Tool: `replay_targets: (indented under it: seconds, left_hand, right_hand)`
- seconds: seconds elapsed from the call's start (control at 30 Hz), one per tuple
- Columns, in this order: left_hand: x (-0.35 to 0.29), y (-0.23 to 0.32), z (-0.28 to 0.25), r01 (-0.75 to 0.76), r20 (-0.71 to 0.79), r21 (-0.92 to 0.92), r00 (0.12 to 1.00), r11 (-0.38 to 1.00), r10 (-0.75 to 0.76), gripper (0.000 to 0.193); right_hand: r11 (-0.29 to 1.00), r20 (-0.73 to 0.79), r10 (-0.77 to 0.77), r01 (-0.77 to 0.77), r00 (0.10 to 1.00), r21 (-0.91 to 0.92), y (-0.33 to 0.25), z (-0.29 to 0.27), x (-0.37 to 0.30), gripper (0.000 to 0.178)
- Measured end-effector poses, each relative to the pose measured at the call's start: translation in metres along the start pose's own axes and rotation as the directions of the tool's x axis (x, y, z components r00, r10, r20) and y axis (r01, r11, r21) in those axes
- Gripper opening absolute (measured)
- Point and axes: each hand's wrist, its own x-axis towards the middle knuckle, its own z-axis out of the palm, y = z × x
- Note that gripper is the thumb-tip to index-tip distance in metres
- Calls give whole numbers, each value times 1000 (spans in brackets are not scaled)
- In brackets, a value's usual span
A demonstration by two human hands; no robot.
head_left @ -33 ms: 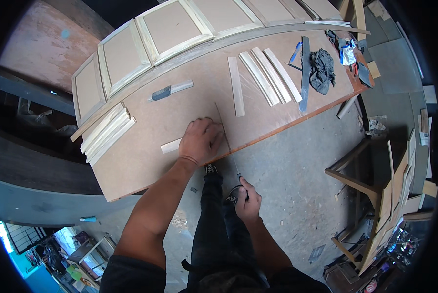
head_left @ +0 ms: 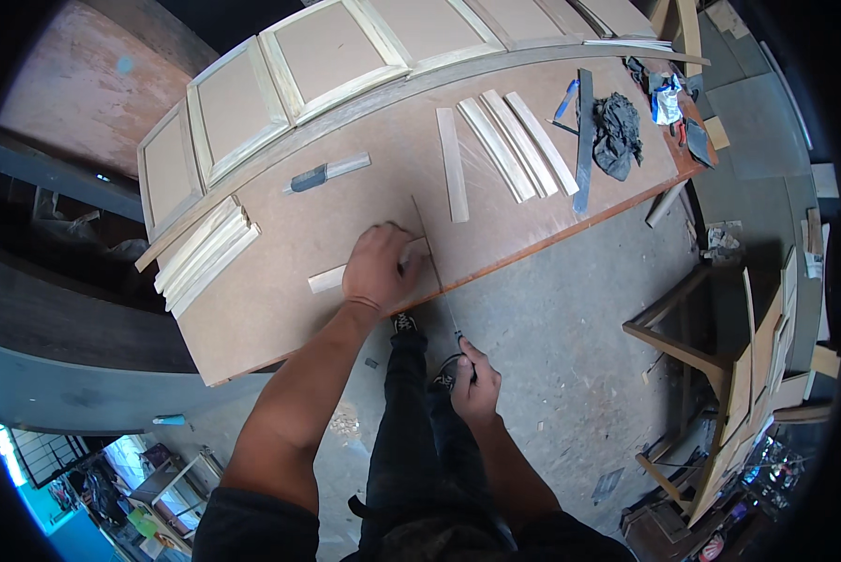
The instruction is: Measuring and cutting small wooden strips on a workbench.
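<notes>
My left hand [head_left: 377, 265] is closed over a short pale wooden strip [head_left: 327, 279] at the table's near edge. One end of the strip shows left of the hand; its other end reaches a thin saw blade [head_left: 428, 239]. My right hand [head_left: 476, 384] grips the dark handle [head_left: 459, 337] of this saw, below the table edge. Its narrow blade slants up over the edge onto the tabletop, seen nearly edge-on. Left-hand fingers partly hide the strip.
The brown table [head_left: 280, 244] bears stacked wooden strips [head_left: 205, 253], a sanding block or tool [head_left: 310, 178] beside a short strip, several longer strips [head_left: 495, 148], a dark flat bar [head_left: 584, 140] and crumpled black plastic [head_left: 619, 136]. Framed panels [head_left: 331, 56] lie along its far side.
My left hand's fingers have shifted slightly back from the blade, so more of the strip's right end shows. The right hand and saw stay almost where they were.
</notes>
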Motion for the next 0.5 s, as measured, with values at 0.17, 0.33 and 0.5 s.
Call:
replay_targets:
  seconds: [0.17,0.33,0.5]
  left_hand:
    - [15,16,9,490,11,13,871,871,-491,12]
    - [13,12,18,329,-120,220,944,919,-309,14]
    - [15,11,23,301,-125,276,953,913,-276,13]
  right_hand:
    - [996,19,75,-74,997,-46,-5,2,3,25]
    - [998,10,62,-61,998,-30,-8,8,-1,26]
    - [1000,-34,11,-11,999,8,-5,-2,0,25]
